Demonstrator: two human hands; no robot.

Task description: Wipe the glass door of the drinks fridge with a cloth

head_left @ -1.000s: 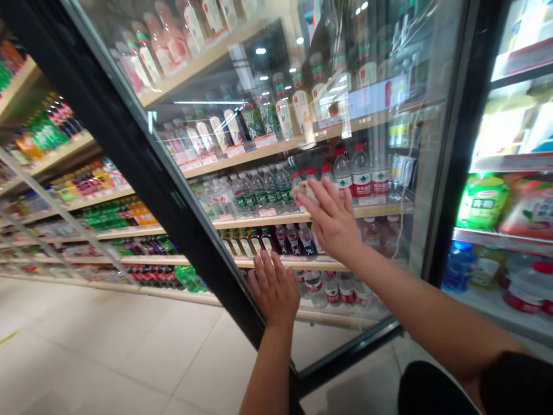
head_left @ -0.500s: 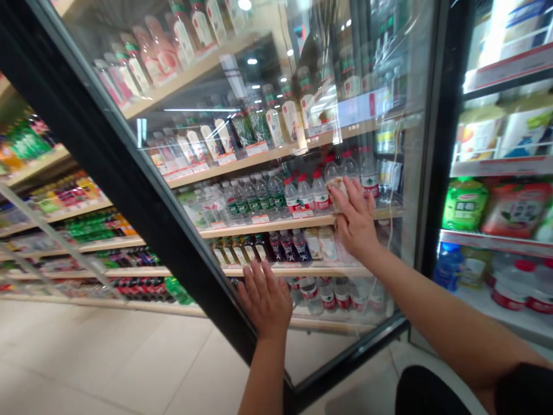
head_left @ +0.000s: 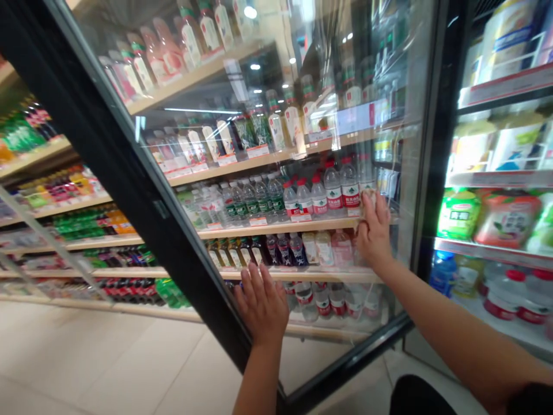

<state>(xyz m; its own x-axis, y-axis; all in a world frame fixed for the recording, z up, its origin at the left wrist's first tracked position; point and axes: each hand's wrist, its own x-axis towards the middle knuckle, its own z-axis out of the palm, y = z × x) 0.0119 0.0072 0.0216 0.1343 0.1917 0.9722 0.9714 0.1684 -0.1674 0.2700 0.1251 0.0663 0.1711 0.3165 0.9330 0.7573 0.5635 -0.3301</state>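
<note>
In the head view, the only one, the work in hand is under way rather than finished: the right hand (head_left: pixel 375 233) has a pale cloth (head_left: pixel 368 199) against the glass pane (head_left: pixel 326 354) of a door that stands swung out from a lit cooler (head_left: pixel 510 180). The right grip has its fingers close together over the cloth, seemingly pinning it to the glass; its thumb is not clear enough to judge. The cloth lies at about middle height, toward the cooler side of the pane, in line with red-capped bottles (head_left: pixel 333 187) on shelves beyond the glass. The left grip holds nothing: the left hand (head_left: pixel 262 302) lies palm forward, fingers a little spread, low on the pane just beside the slanting black frame (head_left: pixel 170 222), probably steadying the door. How much of the glass the cloth has been over cannot be told, since reflections of ceiling lights and the bottles behind hide any clear line between wiped and unwiped parts. The upper and lower stretches lie away from the cloth at this moment, so whether they are done or left is open. With cloth and glass together, my judgement is that the wiping is partway through.
</note>
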